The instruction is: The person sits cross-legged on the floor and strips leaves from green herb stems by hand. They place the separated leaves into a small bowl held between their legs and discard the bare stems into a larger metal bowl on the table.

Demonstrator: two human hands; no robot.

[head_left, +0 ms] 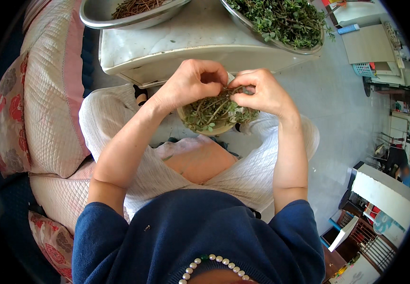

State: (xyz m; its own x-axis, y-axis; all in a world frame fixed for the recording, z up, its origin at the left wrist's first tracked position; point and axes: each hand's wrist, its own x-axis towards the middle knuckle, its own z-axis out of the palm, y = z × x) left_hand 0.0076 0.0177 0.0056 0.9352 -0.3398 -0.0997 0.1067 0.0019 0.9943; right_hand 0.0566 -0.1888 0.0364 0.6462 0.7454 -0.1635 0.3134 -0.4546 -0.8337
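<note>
Both hands meet over a light-coloured bowl (220, 129) heaped with leafy green stems (209, 111), held low between my knees. My left hand (196, 81) is closed in a pinch, thumb against forefinger, at the end of a thin stem. Facing it, my right hand (260, 90) pinches a leafy sprig (242, 89) between thumb and fingers. The fingertips nearly touch, so the exact spot of the left grip is partly hidden. Beyond them, a metal basin (316, 49) piled with green leaves (280, 19) stands at the right of the table.
A white marble-topped table (181, 38) with a curved front edge stands just ahead. On its left is a metal basin (134, 22) of brown bare stems (136, 6). A quilted pink sofa (51, 94) runs along my left. Grey floor (342, 118) and furniture lie to the right.
</note>
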